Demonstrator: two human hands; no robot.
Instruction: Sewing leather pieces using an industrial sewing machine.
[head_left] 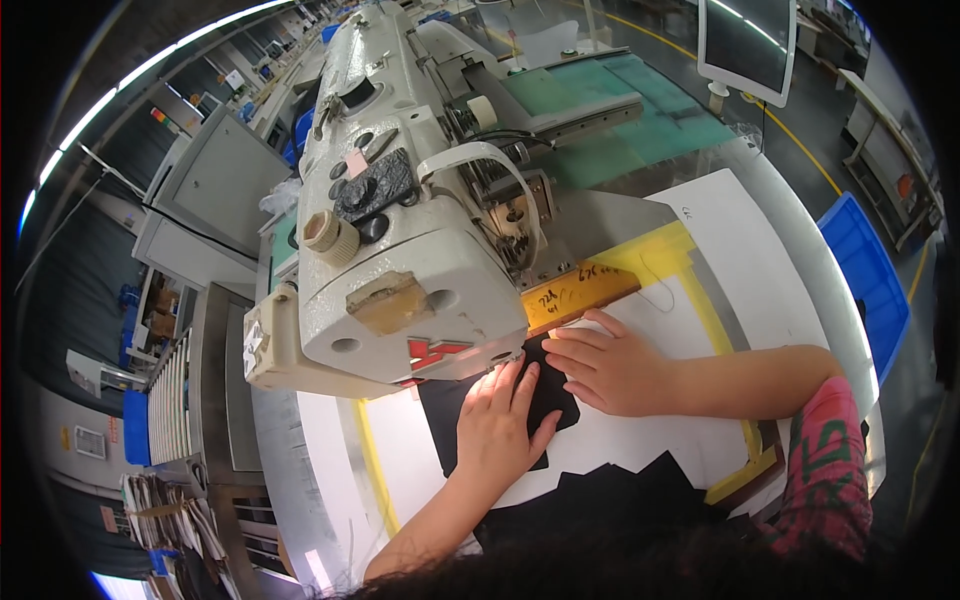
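Under the head of a large white industrial sewing machine (420,290), a black fabric piece (440,425) lies on a white work surface (410,465). My left hand (495,425) rests flat on this piece, fingers stretched toward the machine and thumb apart. To its right, my right hand (615,365) lies with fingers extended at the fabric's right edge, beside an orange-yellow bar (585,298) with handwriting on it. Both hands are open and press from above rather than gripping. The machine head hides the far part of the fabric.
More black fabric pieces (620,500) lie at the near edge. Yellow tape (745,400) borders the white surface. A green machine bed (640,110) and a monitor (747,45) stand behind. A blue crate (868,290) is at the right, a grey cabinet (215,190) at the left.
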